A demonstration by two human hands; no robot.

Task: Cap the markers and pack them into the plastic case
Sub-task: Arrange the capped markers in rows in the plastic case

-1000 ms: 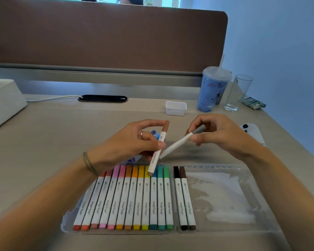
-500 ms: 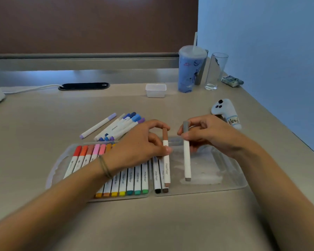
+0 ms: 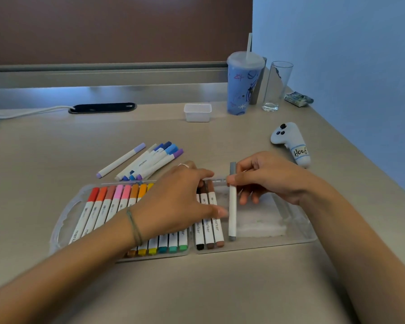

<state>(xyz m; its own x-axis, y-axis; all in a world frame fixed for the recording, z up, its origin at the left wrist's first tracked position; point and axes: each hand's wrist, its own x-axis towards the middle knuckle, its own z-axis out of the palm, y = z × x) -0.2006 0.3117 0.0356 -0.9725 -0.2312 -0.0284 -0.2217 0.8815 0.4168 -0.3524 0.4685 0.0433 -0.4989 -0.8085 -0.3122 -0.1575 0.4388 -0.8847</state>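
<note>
A clear plastic case lies open on the desk. Its left half holds a row of several capped markers, from red to green. Black, dark brown and light brown markers lie in the right half. My left hand rests over the rows, its fingertips on the brown markers. My right hand pinches a grey marker just below its cap. That marker's lower end sits in the case, right of the light brown one. Behind the case lie several blue and purple markers and one lilac marker.
At the back right stand a blue tumbler with a straw and an empty glass. A small white tub is beside them and a white controller nearer. The blue wall runs along the desk's right edge.
The light brown marker that my left hand held now lies in the case beside the dark brown one. My right hand has brought the grey marker left, closer to that row.
</note>
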